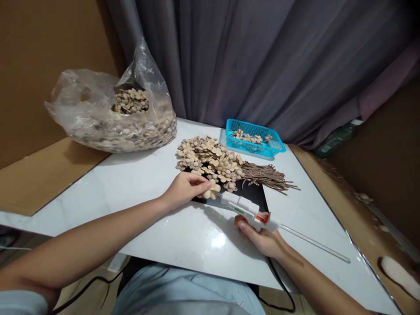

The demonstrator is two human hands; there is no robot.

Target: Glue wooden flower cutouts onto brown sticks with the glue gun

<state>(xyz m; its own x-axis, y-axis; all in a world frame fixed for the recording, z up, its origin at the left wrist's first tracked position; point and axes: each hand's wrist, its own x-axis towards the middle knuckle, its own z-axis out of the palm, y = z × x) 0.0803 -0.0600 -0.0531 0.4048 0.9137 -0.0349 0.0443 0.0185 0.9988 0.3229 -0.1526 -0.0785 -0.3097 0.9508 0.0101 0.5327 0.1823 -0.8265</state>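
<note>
Between the thumb and fingers of my left hand is a pale cream flower-shaped piece. My right hand is wrapped round the handle of a white hot glue gun, and a long clear glue stick juts from its rear. The gun's nozzle points left and meets or nearly meets the flower; I cannot tell if they touch. Just beyond my hands lies a heap of cream and greyish flower pieces, partly over a black mat. A bundle of thin brown stems lies beside the heap.
A clear plastic bag full of similar flowers stands at the back left of the white table. The blue basket at the back holds some flowers and stems. Behind hangs a grey curtain. A black cable drops over the front edge.
</note>
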